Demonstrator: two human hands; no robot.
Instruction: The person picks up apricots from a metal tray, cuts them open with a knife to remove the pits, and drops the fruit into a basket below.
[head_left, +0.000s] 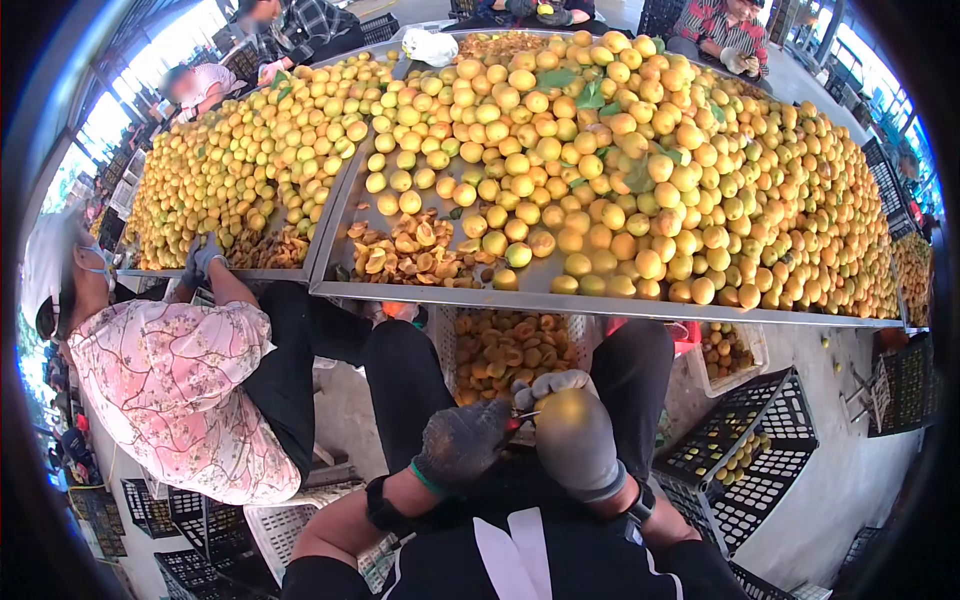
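Close to my lap, my left hand (465,440), in a dark grey glove with a green cuff, is closed round a small tool with a red handle (513,424). Its thin metal tip points toward my right hand (578,435). That hand, in a lighter grey glove, has its fingers curled; a yellowish patch shows on it, and whatever it grips is too unclear to name. Just beyond both hands, between my knees, a white crate (445,350) holds halved fruit (515,350).
A metal-edged table (600,306) bears piled yellow-orange fruit (640,150) and cut pieces (410,250). A person in a pink floral top (180,390) sits at left. Black crates (750,440) and a white crate of fruit (730,355) stand at right. Other people sit across the table.
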